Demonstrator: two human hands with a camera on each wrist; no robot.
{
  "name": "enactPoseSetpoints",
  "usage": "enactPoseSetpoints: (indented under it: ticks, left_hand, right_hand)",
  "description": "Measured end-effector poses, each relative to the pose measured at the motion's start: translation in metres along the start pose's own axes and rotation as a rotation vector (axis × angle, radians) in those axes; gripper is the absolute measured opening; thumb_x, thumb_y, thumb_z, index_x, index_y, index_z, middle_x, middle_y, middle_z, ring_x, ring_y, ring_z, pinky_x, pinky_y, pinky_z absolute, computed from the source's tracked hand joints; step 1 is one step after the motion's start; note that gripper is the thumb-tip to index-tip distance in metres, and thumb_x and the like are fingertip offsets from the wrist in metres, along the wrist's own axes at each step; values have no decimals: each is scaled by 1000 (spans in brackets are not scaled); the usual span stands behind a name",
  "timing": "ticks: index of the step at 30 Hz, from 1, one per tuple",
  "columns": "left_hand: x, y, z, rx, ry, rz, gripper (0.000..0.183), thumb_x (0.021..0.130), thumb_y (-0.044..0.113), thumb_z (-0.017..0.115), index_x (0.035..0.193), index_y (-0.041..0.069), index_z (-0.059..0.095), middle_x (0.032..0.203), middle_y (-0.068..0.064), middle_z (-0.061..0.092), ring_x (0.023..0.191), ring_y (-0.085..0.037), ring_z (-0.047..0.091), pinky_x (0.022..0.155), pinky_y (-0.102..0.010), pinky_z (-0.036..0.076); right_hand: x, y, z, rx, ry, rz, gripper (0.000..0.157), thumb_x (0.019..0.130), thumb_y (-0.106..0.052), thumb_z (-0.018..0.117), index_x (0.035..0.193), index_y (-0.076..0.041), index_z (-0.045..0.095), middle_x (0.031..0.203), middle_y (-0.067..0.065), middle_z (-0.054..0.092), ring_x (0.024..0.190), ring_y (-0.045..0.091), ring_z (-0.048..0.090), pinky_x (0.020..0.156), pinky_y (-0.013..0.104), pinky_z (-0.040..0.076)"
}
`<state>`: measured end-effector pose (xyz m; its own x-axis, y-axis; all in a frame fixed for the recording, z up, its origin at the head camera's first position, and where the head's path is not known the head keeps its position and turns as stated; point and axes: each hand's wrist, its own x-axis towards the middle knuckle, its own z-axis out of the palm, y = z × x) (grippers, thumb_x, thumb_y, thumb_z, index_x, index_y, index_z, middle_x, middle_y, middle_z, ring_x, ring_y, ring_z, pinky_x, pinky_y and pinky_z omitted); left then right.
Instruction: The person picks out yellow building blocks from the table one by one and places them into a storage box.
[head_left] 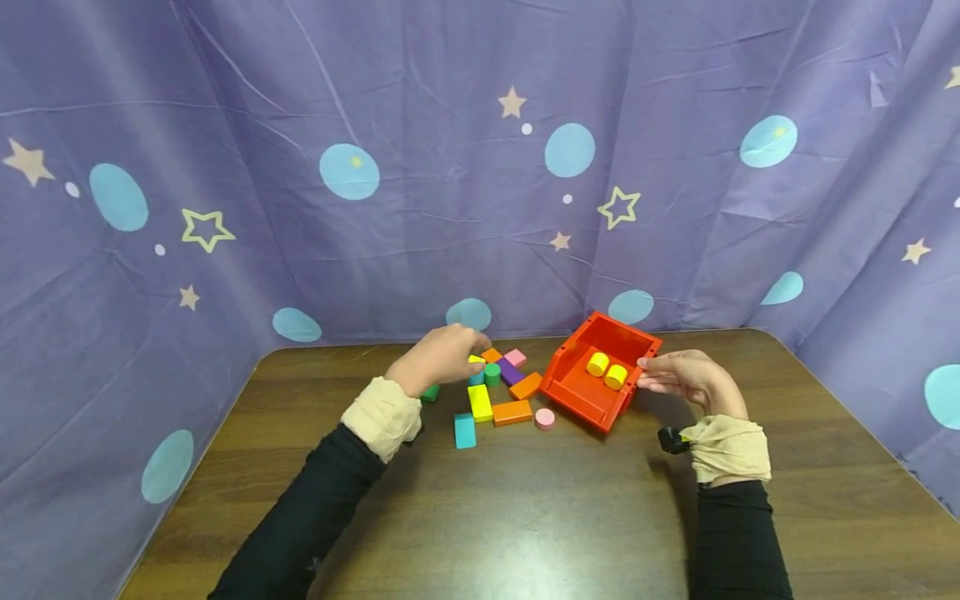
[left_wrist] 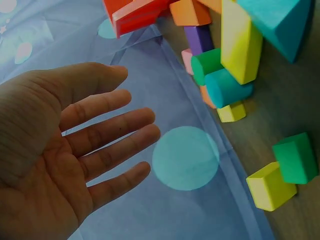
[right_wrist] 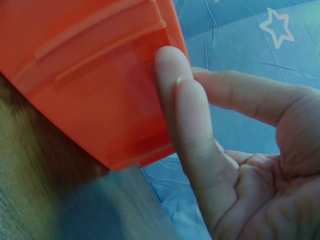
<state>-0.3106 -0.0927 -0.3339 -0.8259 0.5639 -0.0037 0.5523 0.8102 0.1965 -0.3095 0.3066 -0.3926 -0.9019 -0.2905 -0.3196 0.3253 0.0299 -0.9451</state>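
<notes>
My left hand (head_left: 442, 358) hovers over the far left of a pile of coloured blocks. In the left wrist view its fingers are spread and fairly straight, with nothing in the palm. Nearest it are a green cylinder (head_left: 492, 374), a teal cylinder (left_wrist: 229, 88) and a green block (left_wrist: 296, 158). The right hand (head_left: 693, 375) pinches the right wall of a red open-front bin (head_left: 581, 387) between thumb and fingers. That bin is tilted, its low front toward the near left. Inside it lie two yellow cylinders (head_left: 616, 377).
Between the hands lie a yellow block (head_left: 480, 403), an orange block (head_left: 512, 412), a blue block (head_left: 465, 431), a pink disc (head_left: 544, 419) and a purple block (head_left: 511, 372). A purple patterned curtain (head_left: 450, 167) hangs along the wooden table's (head_left: 540, 517) far edge.
</notes>
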Motion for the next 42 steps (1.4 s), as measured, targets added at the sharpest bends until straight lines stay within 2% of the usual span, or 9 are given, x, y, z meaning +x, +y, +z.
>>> enactPoseSetpoints:
  ticks: [3, 5, 8, 11, 14, 16, 20, 37, 42]
  left_hand:
    - [-1, 1, 7, -16, -15, -4, 32, 95, 17, 71, 125, 5, 72, 125, -9, 72, 107, -25, 70, 96, -42, 56]
    - [-2, 2, 13, -8, -23, 2, 31, 94, 16, 70, 124, 5, 72, 123, -9, 73, 96, -21, 68, 89, -38, 56]
    - [-2, 2, 20, 11, -40, 13, 29, 93, 15, 71, 120, 4, 74, 104, -9, 75, 73, -16, 54, 71, -31, 48]
    - [-4, 3, 25, 23, -64, 17, 28, 92, 14, 72, 118, 4, 75, 83, -10, 70, 66, -15, 45, 63, -29, 39]
    - [-6, 3, 30, 26, -88, 13, 27, 92, 14, 73, 117, 4, 75, 87, -11, 72, 74, -18, 56, 69, -32, 47]
    - [-8, 2, 33, 33, -97, 12, 27, 91, 13, 73, 117, 4, 76, 103, -11, 76, 89, -23, 65, 80, -37, 54]
    - [-8, 1, 38, 37, -98, 20, 27, 89, 12, 73, 114, 4, 76, 118, -10, 75, 110, -30, 67, 93, -44, 55]
    - [0, 1, 43, 52, -109, 13, 33, 85, 21, 81, 113, 4, 76, 117, -9, 75, 104, -26, 68, 92, -43, 56]
    - [1, 2, 44, 54, -124, -4, 36, 83, 24, 84, 112, 4, 75, 112, -8, 75, 98, -24, 66, 88, -41, 56]
  right_hand:
    - [-1, 0, -1, 5, 6, 3, 20, 102, -1, 54, 93, -7, 71, 85, 2, 77, 77, 10, 76, 78, 24, 60]
    - [-1, 0, -2, 12, 7, 2, 15, 102, -1, 55, 97, -3, 70, 86, 3, 77, 78, 11, 76, 80, 25, 60]
    - [-2, 1, -2, 19, 15, -3, 11, 101, -1, 57, 101, 1, 68, 88, 5, 77, 79, 12, 76, 81, 26, 60]
    - [-1, 1, -1, 6, 15, -12, 12, 102, -1, 56, 101, 0, 68, 88, 4, 77, 79, 11, 76, 81, 26, 60]
    - [1, 1, 1, -4, 16, -13, 13, 102, -1, 55, 102, -1, 68, 87, 2, 77, 79, 10, 76, 81, 25, 60]
    - [2, 1, 2, -6, 13, -10, 12, 102, -2, 55, 104, 1, 66, 87, 2, 77, 79, 10, 76, 81, 26, 60]
    - [3, 1, 4, -6, 21, -7, 12, 102, -2, 55, 106, 4, 64, 85, 2, 76, 78, 10, 76, 81, 27, 60]
    - [0, 1, 2, 9, 28, -8, 13, 102, 0, 54, 101, 2, 67, 83, 3, 77, 76, 10, 76, 79, 26, 61]
    - [0, 1, 2, -2, 34, -6, 12, 102, -1, 55, 106, 5, 64, 83, 2, 76, 76, 10, 76, 78, 25, 61]
